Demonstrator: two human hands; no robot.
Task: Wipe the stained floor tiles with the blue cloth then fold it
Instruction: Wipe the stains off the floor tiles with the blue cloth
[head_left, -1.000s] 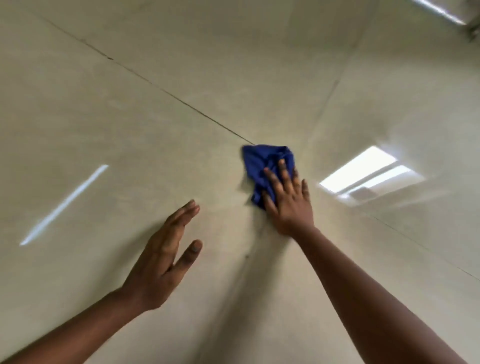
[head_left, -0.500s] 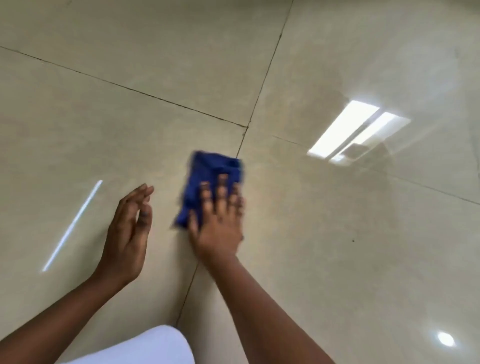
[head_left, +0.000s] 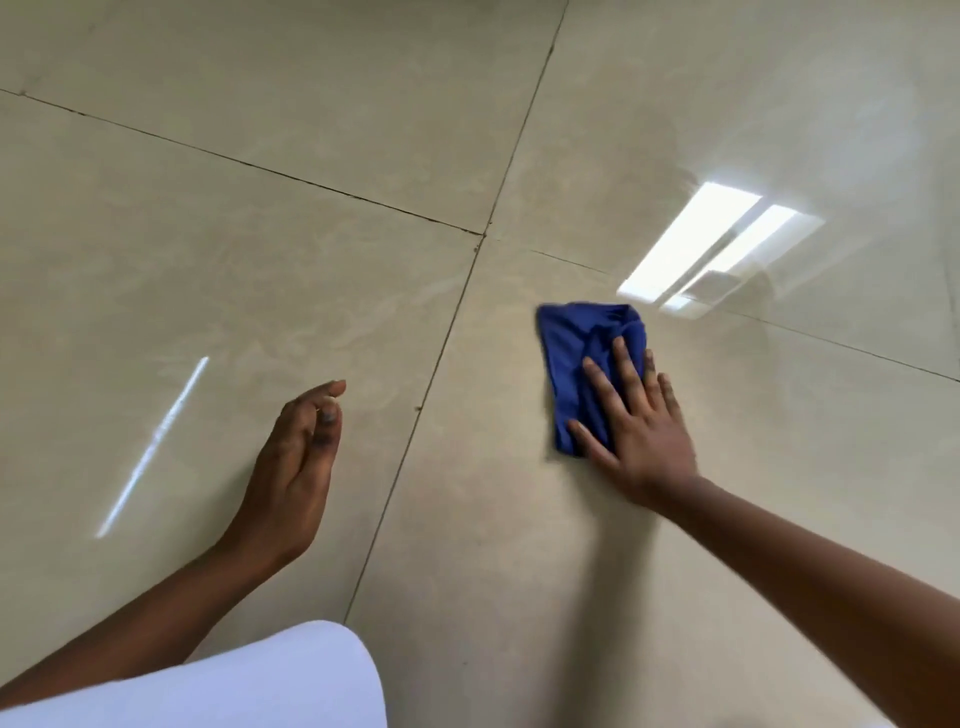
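A crumpled blue cloth (head_left: 576, 353) lies on glossy beige floor tiles (head_left: 291, 291), just right of a dark grout line (head_left: 441, 353). My right hand (head_left: 636, 426) presses flat on the cloth's near half with straight, spread fingers. My left hand (head_left: 298, 467) hovers over the tile to the left of the grout line, fingers loosely curved and holding nothing. No distinct stain shows on the tiles around the cloth.
Four large tiles meet at a grout crossing (head_left: 484, 235) beyond the cloth. A bright reflected ceiling light (head_left: 711, 244) glares on the right tile, a thin light streak (head_left: 156, 441) on the left. White clothing over my knee (head_left: 249, 680) fills the bottom edge.
My right hand has swept the cloth from the left side of the grout line across to the right tile. My left hand stayed hovering at the left.
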